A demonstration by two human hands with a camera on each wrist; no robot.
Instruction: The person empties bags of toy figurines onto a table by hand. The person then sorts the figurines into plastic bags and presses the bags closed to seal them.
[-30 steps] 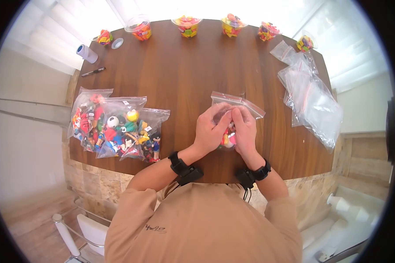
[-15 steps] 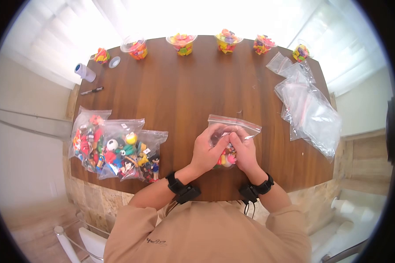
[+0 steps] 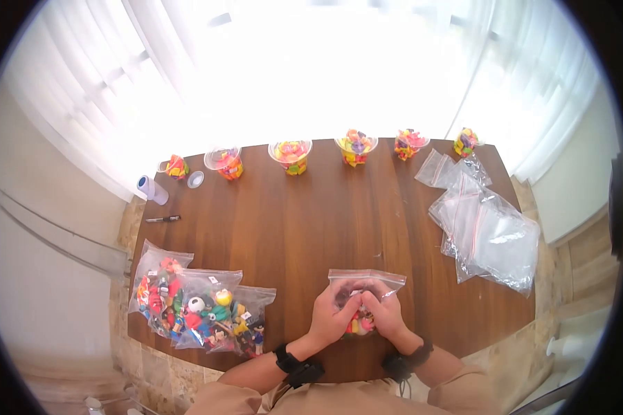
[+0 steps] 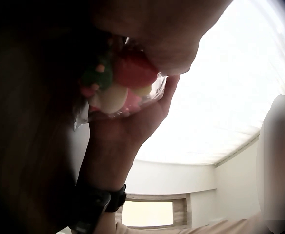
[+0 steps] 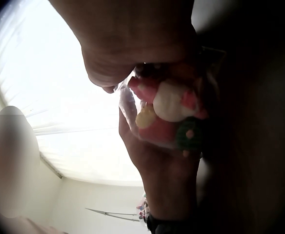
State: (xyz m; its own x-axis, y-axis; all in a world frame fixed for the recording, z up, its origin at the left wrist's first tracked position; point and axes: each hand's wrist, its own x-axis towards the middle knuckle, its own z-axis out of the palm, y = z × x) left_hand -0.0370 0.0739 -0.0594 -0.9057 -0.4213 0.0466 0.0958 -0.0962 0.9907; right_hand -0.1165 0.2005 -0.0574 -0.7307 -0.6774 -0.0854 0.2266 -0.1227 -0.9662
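Note:
A clear zip bag (image 3: 360,325) of small colourful pieces stands near the table's front edge, between both hands. My left hand (image 3: 331,315) curls round its left side and my right hand (image 3: 389,315) round its right, thumbs meeting in front. The bag's zip strip (image 3: 367,274) shows above the fingers. In the left wrist view, red, white and green pieces (image 4: 114,99) press against the plastic; the right wrist view has the same pieces (image 5: 171,102) between the palms. The fingers behind the bag are mostly hidden.
Filled bags of figures (image 3: 218,315) lie at the left. Flat plastic bags (image 3: 498,238) are piled at the right. Several cups of colourful pieces (image 3: 293,163) line the far edge. A white roll (image 3: 154,191), a small lid (image 3: 196,180) and a marker (image 3: 163,219) lie at the far left.
The head view has tilted up, so the table appears lower and more curtain shows. Both hands still hold the bag, its zip strip now lying more level in view.

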